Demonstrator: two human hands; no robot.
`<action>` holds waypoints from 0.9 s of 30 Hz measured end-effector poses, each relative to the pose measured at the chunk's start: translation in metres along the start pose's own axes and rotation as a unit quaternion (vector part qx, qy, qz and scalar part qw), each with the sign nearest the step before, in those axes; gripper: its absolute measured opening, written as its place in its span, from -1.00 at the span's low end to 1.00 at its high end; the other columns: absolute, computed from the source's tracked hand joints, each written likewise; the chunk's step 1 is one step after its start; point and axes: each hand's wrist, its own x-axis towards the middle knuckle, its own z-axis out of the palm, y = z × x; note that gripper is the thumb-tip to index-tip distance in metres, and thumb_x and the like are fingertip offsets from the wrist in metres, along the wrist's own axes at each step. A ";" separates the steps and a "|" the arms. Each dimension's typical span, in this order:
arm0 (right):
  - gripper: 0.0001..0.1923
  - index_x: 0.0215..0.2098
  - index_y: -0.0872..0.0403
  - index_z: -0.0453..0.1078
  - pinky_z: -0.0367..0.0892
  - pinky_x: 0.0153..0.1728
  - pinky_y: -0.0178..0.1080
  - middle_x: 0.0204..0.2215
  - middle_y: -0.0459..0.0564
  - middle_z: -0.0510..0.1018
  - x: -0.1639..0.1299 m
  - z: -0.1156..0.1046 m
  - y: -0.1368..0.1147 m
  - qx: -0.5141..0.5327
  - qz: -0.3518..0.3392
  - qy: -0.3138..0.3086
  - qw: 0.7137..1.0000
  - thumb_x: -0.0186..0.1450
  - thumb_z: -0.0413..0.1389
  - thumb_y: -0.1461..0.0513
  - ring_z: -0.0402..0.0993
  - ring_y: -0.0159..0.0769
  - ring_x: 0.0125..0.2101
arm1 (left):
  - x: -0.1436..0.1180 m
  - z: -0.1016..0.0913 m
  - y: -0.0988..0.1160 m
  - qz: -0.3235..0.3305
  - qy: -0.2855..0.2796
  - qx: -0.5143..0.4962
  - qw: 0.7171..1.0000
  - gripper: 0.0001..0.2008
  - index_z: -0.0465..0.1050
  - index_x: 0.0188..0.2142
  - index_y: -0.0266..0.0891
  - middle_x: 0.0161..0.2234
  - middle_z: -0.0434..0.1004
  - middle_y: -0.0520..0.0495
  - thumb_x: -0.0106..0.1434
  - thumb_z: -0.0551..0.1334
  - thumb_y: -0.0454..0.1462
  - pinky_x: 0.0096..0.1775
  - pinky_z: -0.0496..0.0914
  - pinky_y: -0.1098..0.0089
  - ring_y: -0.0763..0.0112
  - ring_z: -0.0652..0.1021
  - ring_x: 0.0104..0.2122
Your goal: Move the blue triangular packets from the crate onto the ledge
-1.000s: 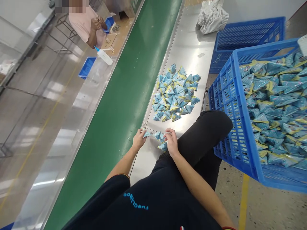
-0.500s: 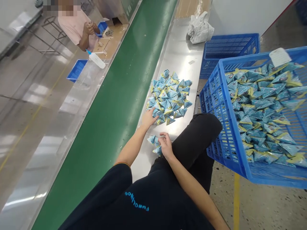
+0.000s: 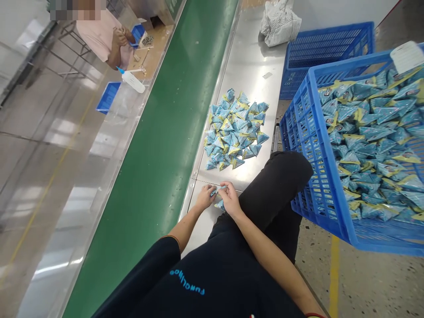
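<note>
Small blue packets (image 3: pixel 219 198): at the near edge of the steel surface (image 3: pixel 251 66), pinched between both hands. Left hand (image 3: pixel 205 197) grips from the left, right hand (image 3: pixel 229 199) from the right, fingers closed on them. Loose pile (image 3: pixel 234 130) lies farther up the surface, apart.

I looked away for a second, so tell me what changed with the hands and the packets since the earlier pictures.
The left hand reached out to the pile of triangular packets, then came back beside the right hand; both now pinch a blue packet between them. The pile, blue crate and green conveyor belt stayed put.
</note>
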 end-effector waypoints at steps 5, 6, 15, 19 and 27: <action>-0.72 -0.21 -0.04 0.45 0.36 -0.43 -0.25 -0.44 -0.12 0.41 0.001 0.001 0.001 -0.005 0.005 0.004 1.000 0.18 0.21 0.02 0.39 -0.23 -0.42 | 0.035 -0.044 -0.015 -0.050 0.151 0.004 0.987 -0.72 0.55 0.03 -0.14 -0.01 0.56 -0.28 0.36 0.23 -0.20 0.16 0.46 0.02 0.03 0.57 0.06; -0.72 -0.21 -0.04 0.46 0.36 -0.42 -0.25 -0.44 -0.12 0.41 0.000 0.001 0.001 -0.007 0.005 0.002 1.000 0.17 0.21 0.02 0.39 -0.23 -0.42 | 0.044 -0.054 -0.016 -0.035 0.166 -0.004 0.986 -0.73 0.55 0.01 -0.11 0.00 0.58 -0.26 0.34 0.27 -0.18 0.15 0.47 0.07 0.04 0.57 0.06; -0.73 -0.24 -0.04 0.47 0.33 -0.39 -0.22 -0.43 -0.10 0.44 0.000 0.001 -0.002 -0.033 -0.004 -0.003 0.999 0.17 0.20 0.01 0.38 -0.20 -0.41 | 0.174 -0.106 0.035 -0.074 0.182 -0.107 0.975 -0.72 0.58 -0.17 -0.15 -0.29 0.65 -0.08 0.14 0.44 -0.13 0.05 0.48 0.20 0.14 0.62 -0.14; -0.73 -0.23 -0.04 0.47 0.36 -0.37 -0.20 -0.40 -0.08 0.46 0.001 0.001 -0.005 -0.038 -0.013 0.002 0.999 0.17 0.20 0.02 0.40 -0.19 -0.39 | 0.198 -0.107 0.055 -0.086 0.151 -0.163 0.971 -0.67 0.59 -0.14 -0.20 -0.25 0.65 -0.12 0.17 0.44 -0.08 -0.09 0.52 0.26 0.22 0.62 -0.25; -0.74 -0.25 -0.04 0.48 0.33 -0.47 -0.25 -0.39 -0.09 0.45 -0.002 0.003 -0.004 -0.033 0.002 -0.016 0.999 0.18 0.19 0.01 0.37 -0.24 -0.43 | 0.090 -0.076 0.003 -0.065 0.236 -0.147 0.959 -0.73 0.55 -0.10 -0.19 -0.12 0.64 -0.17 0.37 0.19 -0.11 0.01 0.53 0.19 0.22 0.62 -0.14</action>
